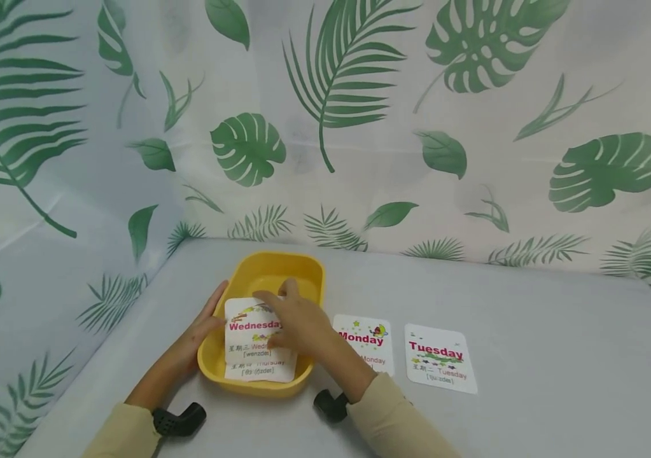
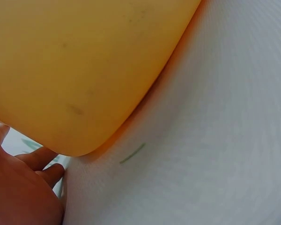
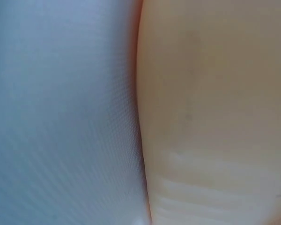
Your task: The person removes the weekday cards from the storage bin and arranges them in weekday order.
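A yellow plastic box (image 1: 318,270) stands on the grey cloth. My left hand (image 1: 190,340) holds its left side, thumb at the rim and fingers along the outside wall; in the left wrist view, fingers (image 2: 40,158) lie beside the box's wall (image 2: 84,65). Over the box, my right hand (image 1: 308,324) grips the white Wednesday card (image 1: 247,327) at its right side, index finger at the top edge and thumb low on the face. Beneath it the Thursday card (image 1: 262,371) shows only its lower part. The right wrist view holds just the box wall (image 3: 215,93) and cloth.
Right of the box lie a Monday card (image 1: 368,340), partly behind my right forearm, and a Tuesday card (image 1: 441,359). Leaf-printed fabric (image 1: 359,191) rises behind and left of the grey cloth (image 1: 560,356). Black wrist devices (image 1: 179,421) sit below both forearms.
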Action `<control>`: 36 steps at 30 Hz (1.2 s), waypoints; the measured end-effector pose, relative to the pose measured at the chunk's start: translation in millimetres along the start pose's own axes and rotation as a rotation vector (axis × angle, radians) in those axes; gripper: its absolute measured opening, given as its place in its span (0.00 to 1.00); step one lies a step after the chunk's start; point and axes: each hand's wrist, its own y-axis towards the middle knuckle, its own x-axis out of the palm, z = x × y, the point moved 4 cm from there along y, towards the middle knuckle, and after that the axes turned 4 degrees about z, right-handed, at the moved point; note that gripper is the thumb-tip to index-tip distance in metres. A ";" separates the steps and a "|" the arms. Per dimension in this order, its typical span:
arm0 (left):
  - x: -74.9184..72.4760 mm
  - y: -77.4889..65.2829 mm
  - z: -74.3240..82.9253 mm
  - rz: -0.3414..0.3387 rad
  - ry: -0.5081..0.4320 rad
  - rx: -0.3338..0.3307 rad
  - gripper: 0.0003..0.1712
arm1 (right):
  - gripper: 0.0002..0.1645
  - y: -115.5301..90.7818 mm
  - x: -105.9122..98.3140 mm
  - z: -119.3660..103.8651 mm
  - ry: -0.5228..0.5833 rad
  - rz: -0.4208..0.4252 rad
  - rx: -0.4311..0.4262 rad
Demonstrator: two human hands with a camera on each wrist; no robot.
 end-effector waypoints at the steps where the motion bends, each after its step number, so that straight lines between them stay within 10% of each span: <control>1: -0.7 -0.7 -0.8 0.000 0.006 -0.002 0.41 | 0.47 0.0 0.0 -0.9 0.024 -0.002 0.004; 12: -0.8 -5.2 -2.3 -0.005 0.058 0.010 0.40 | 0.45 -2.0 0.8 -1.3 0.076 -0.007 0.013; 28: -0.4 -4.8 -2.5 0.006 0.083 -0.002 0.39 | 0.32 -7.3 -7.7 8.2 0.295 0.296 -0.118; 36: 1.4 -3.6 -0.7 0.019 0.054 -0.006 0.39 | 0.24 -15.4 -12.6 21.5 0.613 0.370 -0.074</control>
